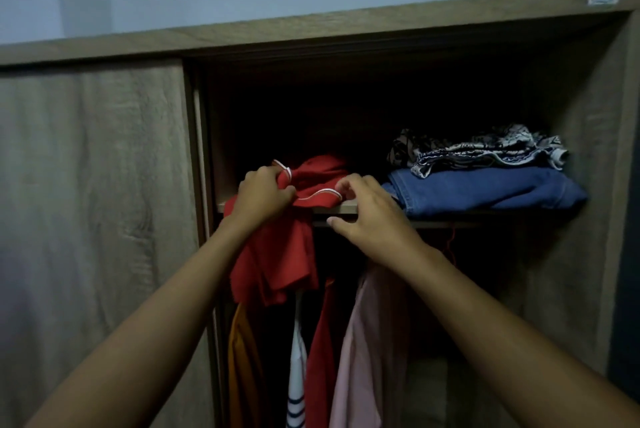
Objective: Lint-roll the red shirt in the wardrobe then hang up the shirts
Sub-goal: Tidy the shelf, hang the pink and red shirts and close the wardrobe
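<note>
A red shirt [277, 254] with white-trimmed collar lies bunched on the wardrobe's upper shelf [346, 207] and spills down over its front edge. My left hand [263, 197] grips the bunched fabric near the collar. My right hand [370, 216] reaches to the collar's white trim, its fingertips curled at the cloth; whether they pinch it is unclear. No lint roller is in view.
Folded blue jeans [485, 192] with a patterned cloth [478, 150] on top sit at the shelf's right. Below hang an orange garment [242, 368], a striped white one [296, 386], a red one [320, 358] and a pink one [367, 358]. A wooden sliding door [93, 219] closes the left side.
</note>
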Demonstrator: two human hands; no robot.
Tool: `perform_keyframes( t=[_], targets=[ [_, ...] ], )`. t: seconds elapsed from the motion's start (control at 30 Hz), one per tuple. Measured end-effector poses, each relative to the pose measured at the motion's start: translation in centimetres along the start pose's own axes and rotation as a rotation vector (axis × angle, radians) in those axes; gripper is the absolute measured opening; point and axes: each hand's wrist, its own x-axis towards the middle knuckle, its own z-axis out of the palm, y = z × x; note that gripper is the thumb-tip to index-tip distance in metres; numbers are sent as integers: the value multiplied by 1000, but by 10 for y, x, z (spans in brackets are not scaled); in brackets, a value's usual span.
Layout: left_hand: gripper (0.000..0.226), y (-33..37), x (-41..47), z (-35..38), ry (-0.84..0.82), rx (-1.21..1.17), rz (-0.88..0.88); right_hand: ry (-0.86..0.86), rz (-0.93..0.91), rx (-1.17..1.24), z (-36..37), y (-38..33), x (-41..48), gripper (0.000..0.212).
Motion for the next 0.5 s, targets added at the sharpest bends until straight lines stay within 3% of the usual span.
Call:
perform_keyframes(
  t=[0.07,0.13,0.17,0.23,0.3,0.37,0.5],
  targets=[
    [21,4,-10,-8,-39,-126,-16,-80,1,-86,9,-3,6,83],
    [23,10,-22,-15,-54,-222,0,-170,13,-177,24,-7,9,102],
    [26,12,-28,-20,-45,-241,21,-174,6,-221,31,-8,10,99],
    [31,12,-37,-30,-20,-267,76,-64,-34,-204,41,-9,12,65],
    [29,9,-44,-45,-9,-329,124,82,-6,1,37,-13,13,39],
    [36,3,-51,-62,-37,-392,181,140,65,210,26,-19,13,39],
    [76,-7,-58,-84,-148,-346,371,178,69,363,0,-40,15,27]
  ],
)
